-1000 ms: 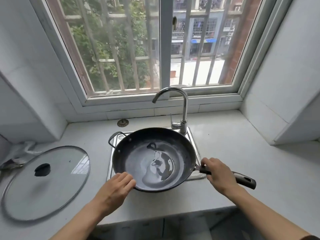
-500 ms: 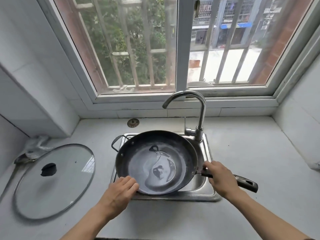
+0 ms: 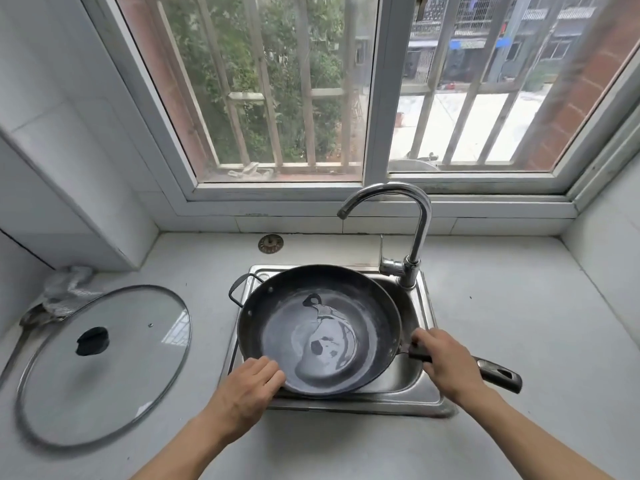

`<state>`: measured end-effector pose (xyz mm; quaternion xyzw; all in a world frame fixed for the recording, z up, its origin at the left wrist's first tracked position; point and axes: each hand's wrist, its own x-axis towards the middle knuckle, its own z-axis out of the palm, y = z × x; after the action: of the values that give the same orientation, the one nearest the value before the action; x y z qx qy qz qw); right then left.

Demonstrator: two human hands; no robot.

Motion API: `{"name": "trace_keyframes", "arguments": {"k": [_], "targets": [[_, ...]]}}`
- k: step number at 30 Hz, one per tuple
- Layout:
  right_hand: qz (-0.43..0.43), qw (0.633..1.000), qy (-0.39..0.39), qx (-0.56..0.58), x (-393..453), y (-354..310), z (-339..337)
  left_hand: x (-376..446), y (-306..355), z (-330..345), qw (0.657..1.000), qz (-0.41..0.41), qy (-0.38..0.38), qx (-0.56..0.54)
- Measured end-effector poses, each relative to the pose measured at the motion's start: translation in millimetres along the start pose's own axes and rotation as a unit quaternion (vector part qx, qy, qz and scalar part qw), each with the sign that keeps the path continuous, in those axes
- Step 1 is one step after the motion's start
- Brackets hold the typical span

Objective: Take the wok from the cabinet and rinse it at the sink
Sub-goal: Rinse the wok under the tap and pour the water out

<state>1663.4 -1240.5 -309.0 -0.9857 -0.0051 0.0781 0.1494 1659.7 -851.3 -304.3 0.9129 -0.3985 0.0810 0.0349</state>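
From the head camera, we are holding the wok over the sink: our right hand is gripping its long handle, our left hand is curling fingers against the near rim beneath the faucet.

Wok is held over sink, its long handle pointing right. Faucet is mounted behind the wok, at the sink's back right. Glass lid is laid on countertop, left of sink. Window is set behind.
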Motion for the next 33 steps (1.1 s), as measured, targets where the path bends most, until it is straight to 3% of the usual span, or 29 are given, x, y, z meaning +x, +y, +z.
{"name": "trace_keyframes", "arguments": {"k": [24, 33], "targets": [[0.004, 1.0, -0.002, 0.006, 9.5, 23.8, 19.5, 5.0, 23.0, 22.9, 0.999, -0.01, -0.028, -0.018], [0.039, 0.995, -0.026, 0.083, 10.7, 25.5, 30.2, 14.3, 15.2, 13.8, 0.998, 0.036, -0.041, -0.008]]}}
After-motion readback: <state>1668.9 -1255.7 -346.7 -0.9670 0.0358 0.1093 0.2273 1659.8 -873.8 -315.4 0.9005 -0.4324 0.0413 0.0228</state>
